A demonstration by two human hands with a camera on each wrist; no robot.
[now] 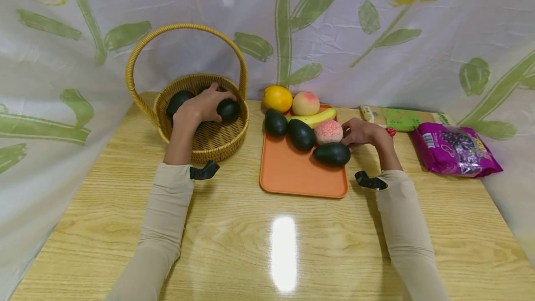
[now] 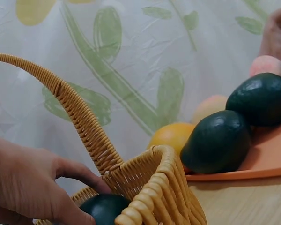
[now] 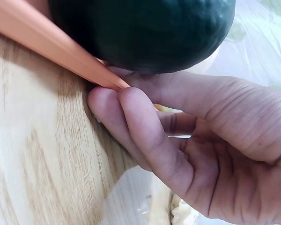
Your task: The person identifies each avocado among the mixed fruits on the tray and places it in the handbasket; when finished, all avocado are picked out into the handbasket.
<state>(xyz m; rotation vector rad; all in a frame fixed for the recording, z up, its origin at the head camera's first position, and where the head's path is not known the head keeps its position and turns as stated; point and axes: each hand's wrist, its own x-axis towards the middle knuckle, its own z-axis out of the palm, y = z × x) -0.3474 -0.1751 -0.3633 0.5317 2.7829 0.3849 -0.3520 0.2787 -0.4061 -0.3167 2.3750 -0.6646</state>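
Observation:
Inside the wicker basket [image 1: 219,148], my left hand [image 1: 205,104] grips a dark green avocado [image 1: 228,111], thumb and fingers spread round it. A second avocado [image 1: 179,101] lies at the basket's left side; something dark behind my hand is mostly hidden. My right hand [image 1: 360,132] pinches the right rim of the orange tray [image 1: 303,178], and in the right wrist view the fingertips [image 3: 138,105] lie against its edge. Close by on the tray are an avocado [image 1: 332,154] and a speckled pink peach [image 1: 329,131].
Two more avocados [image 1: 301,135], a banana [image 1: 314,118], another peach [image 1: 306,103] and a yellow-orange fruit [image 1: 277,99] are at the tray's back. A purple packet [image 1: 455,150] and a green-and-tan packet [image 1: 405,118] lie to the right. A tall handle [image 1: 188,27] arches over the basket.

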